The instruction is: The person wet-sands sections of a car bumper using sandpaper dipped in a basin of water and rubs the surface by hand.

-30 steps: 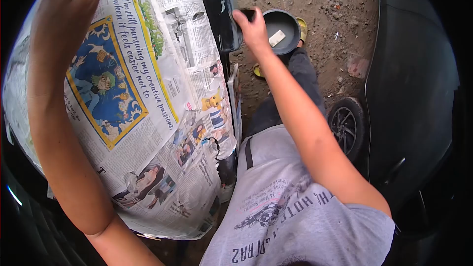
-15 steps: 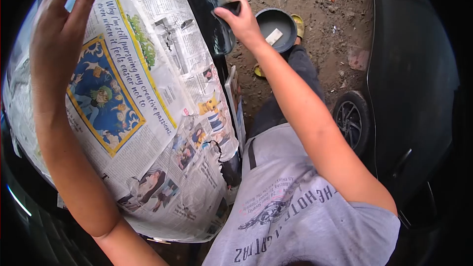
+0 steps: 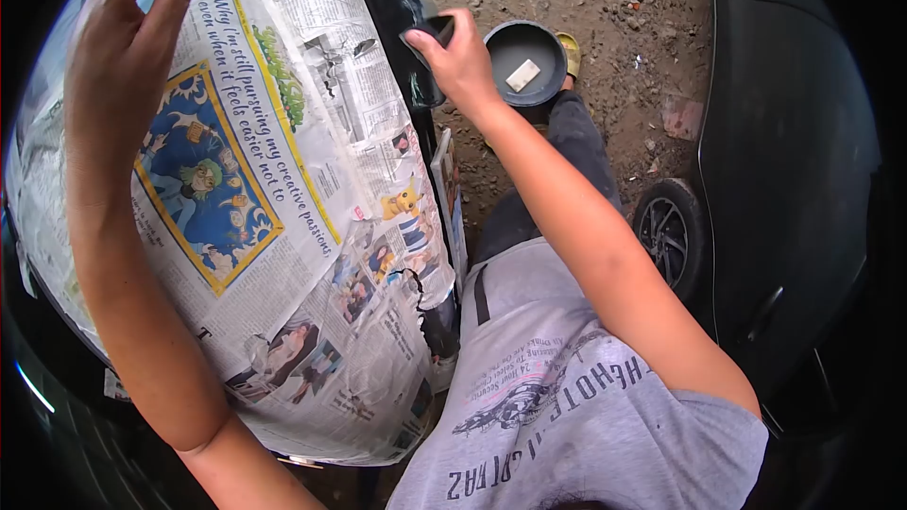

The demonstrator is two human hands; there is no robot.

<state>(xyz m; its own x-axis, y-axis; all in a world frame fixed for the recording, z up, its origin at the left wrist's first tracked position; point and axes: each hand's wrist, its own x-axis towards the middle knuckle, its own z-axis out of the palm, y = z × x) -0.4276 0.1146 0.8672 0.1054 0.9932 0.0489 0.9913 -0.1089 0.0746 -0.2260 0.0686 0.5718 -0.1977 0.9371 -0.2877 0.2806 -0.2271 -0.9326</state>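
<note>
The fingers of the right hand (image 3: 465, 64) are curled around a dark pad (image 3: 436, 28) over the glossy black panel (image 3: 385, 8); over the last second it has shifted inward from the panel's outer edge, so the work seems to be reaching nearer the newspaper (image 3: 300, 165). The left hand (image 3: 118, 71), spread and holding nothing visible, is over the newspaper, though whether it touches is hard to tell with some fingertips cropped. Beyond the right hand, a grey basin (image 3: 499, 45) holds a white block (image 3: 522, 76).
</note>
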